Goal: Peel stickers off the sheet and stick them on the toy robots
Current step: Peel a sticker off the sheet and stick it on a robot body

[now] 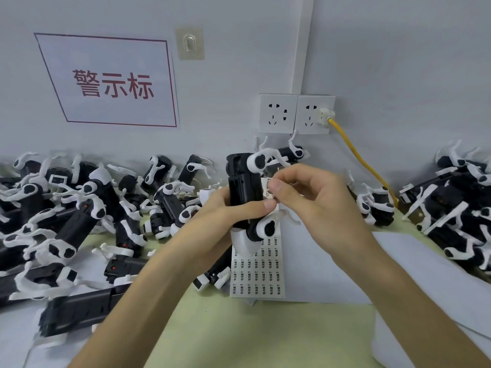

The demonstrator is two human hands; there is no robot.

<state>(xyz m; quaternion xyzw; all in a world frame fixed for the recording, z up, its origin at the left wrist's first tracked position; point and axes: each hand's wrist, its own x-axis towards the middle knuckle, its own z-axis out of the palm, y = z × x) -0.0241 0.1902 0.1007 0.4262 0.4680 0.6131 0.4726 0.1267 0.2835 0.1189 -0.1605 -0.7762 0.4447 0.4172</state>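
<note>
My left hand (228, 208) grips a black-and-white toy robot (245, 192) upright above the table, thumb across its side. My right hand (305, 197) sits just right of the robot, thumb and forefinger pinching a small white sticker (267, 185) against the robot's side. A sticker sheet (257, 272) with rows of small printed labels lies flat on the green table below the robot, its top hidden behind the robot.
Several black-and-white toy robots lie piled at the left (79, 221) and at the far right (457, 208). White paper sheets (425, 274) lie at the right. On the wall are two sockets (296, 114), a yellow cable (358, 155) and a red-lettered sign (111, 81).
</note>
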